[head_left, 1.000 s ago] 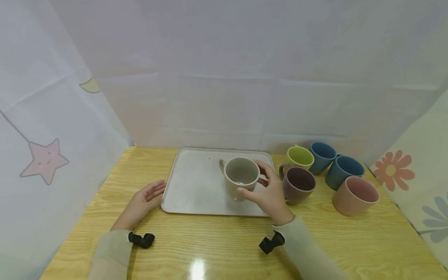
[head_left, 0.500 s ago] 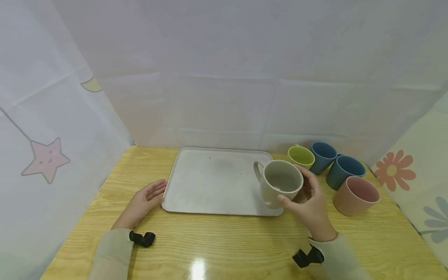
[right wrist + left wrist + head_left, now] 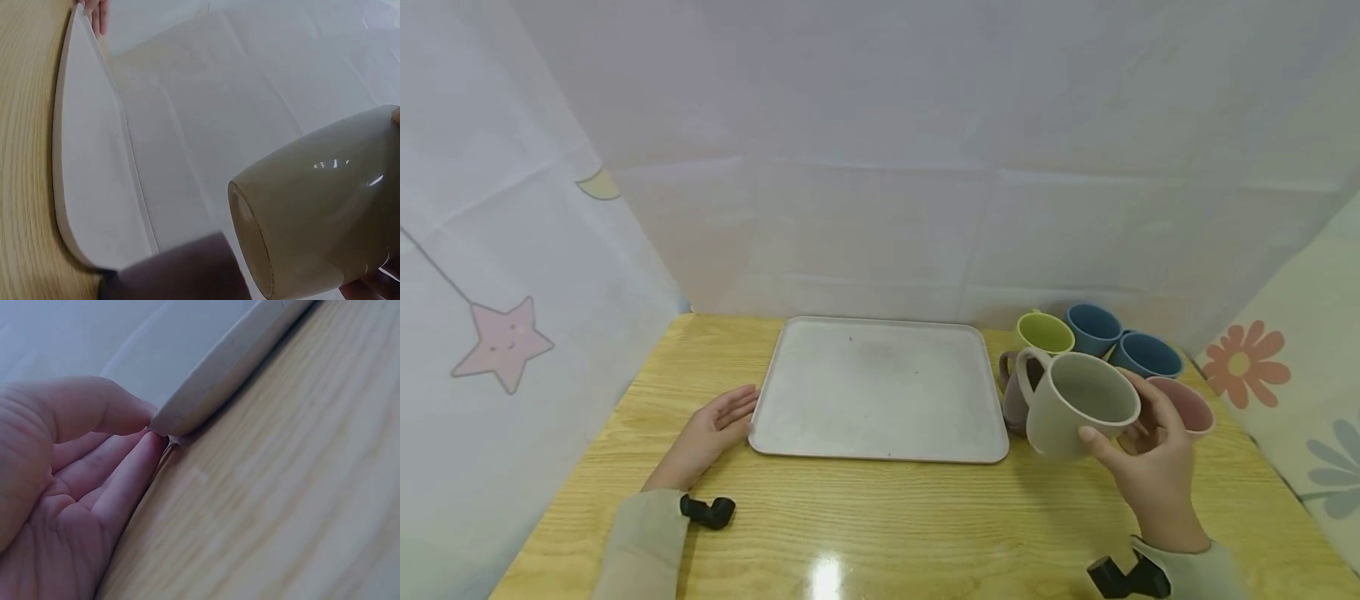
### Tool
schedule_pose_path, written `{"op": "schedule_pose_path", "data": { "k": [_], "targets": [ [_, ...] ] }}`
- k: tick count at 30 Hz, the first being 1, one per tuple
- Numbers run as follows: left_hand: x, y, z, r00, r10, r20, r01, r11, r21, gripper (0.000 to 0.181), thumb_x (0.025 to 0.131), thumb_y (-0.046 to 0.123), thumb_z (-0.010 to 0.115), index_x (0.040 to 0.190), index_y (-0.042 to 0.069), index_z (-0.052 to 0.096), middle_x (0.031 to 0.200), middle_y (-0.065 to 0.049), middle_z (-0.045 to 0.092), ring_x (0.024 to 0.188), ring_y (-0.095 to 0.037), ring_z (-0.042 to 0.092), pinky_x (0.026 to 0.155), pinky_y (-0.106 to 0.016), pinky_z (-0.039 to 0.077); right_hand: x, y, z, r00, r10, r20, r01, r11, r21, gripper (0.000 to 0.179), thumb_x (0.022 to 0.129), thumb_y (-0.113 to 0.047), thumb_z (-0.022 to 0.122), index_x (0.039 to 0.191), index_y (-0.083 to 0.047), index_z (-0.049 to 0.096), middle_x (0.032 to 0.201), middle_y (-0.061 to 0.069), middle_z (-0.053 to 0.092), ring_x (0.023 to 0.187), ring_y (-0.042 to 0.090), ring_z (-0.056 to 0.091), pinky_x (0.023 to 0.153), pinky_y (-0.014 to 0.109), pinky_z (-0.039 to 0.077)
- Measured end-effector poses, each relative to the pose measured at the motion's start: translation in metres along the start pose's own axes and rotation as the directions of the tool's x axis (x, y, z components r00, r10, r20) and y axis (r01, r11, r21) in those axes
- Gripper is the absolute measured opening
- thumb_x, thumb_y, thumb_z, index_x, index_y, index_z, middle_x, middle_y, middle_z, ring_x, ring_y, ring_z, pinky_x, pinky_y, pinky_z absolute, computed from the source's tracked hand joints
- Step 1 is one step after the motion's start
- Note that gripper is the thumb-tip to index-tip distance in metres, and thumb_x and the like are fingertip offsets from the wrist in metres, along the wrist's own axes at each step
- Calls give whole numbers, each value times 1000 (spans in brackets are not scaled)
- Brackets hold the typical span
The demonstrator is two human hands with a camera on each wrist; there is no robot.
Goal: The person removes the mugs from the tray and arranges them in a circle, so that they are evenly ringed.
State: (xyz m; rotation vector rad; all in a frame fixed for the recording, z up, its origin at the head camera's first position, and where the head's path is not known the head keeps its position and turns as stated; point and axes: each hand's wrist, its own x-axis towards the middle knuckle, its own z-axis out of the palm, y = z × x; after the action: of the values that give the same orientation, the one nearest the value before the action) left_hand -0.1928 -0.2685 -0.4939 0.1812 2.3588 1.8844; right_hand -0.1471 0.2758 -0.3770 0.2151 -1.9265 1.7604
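Note:
My right hand (image 3: 1157,467) grips a pale grey mug (image 3: 1078,417) by its right side, thumb at the front of the wall. Its handle points left. The mug is held up in the air, its base showing in the right wrist view. In the head view it overlaps a purple mug (image 3: 1017,408) and hides much of it. A pink mug (image 3: 1197,408) sits partly behind my right hand. My left hand (image 3: 707,433) rests at the left edge of a white tray (image 3: 880,400), fingers extended. In the left wrist view, thumb and fingertips (image 3: 140,415) touch the tray's rim.
At the back right stand a lime-green mug (image 3: 1043,335) and two blue mugs (image 3: 1093,329). The wooden table (image 3: 850,508) is bounded by hanging white cloth (image 3: 880,233) at the back and sides.
My right hand has carried the grey mug from over the tray to the right, beyond its edge and in front of the purple mug. The left hand stays at the tray.

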Motion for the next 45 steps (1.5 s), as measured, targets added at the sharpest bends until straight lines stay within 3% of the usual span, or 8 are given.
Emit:
{"op": "schedule_pose_path", "data": {
  "k": [9,18,22,26,29,45],
  "targets": [
    [0,-2,1,1000,3,-2,-3,1000,2,65,103,12,60,159,3,28,159,-22,36,147,-37,31,99,-9,43,0,5,-31,986,48,-160,-42,998,40,68,73,27,72,137,5,59,136,11,58,116,17,57,86,10,52],
    [-1,-1,0,1000,-1,-6,1,1000,2,66,103,12,61,159,3,29,159,-21,37,147,-37,32,98,-8,43,-3,14,-45,944,166,-284,-191,979,-65,66,75,16,80,136,-5,63,135,7,61,114,14,57,81,7,52],
    [-1,0,0,1000,-4,-5,4,1000,3,66,103,12,61,159,4,28,159,-21,36,147,-37,32,98,-8,43,-4,22,-49,907,228,-353,-296,943,-151,66,75,9,85,135,-8,64,122,-4,63,107,9,57,77,4,50],
    [-1,0,0,1000,-5,-3,5,1000,5,66,103,12,61,159,4,28,159,-21,36,147,-36,31,99,-8,42,-7,32,-51,893,250,-373,-376,871,-316,68,78,-6,88,140,-8,60,113,-13,58,101,3,55,75,0,46],
    [-1,1,0,1000,-7,-4,7,1000,7,66,103,11,61,159,4,28,159,-21,36,147,-37,31,99,-8,42,-11,39,-49,896,250,-367,-391,835,-386,69,80,-12,87,142,-7,57,112,-17,54,100,-1,52,74,-1,45],
    [0,0,0,1000,-9,-5,9,1000,2,66,103,12,62,159,5,29,159,-20,36,147,-36,32,99,-8,42,-19,64,-40,919,213,-331,-353,817,-456,68,77,-17,90,138,-6,60,114,-8,58,96,-4,51,74,-1,43]
  ]
}}
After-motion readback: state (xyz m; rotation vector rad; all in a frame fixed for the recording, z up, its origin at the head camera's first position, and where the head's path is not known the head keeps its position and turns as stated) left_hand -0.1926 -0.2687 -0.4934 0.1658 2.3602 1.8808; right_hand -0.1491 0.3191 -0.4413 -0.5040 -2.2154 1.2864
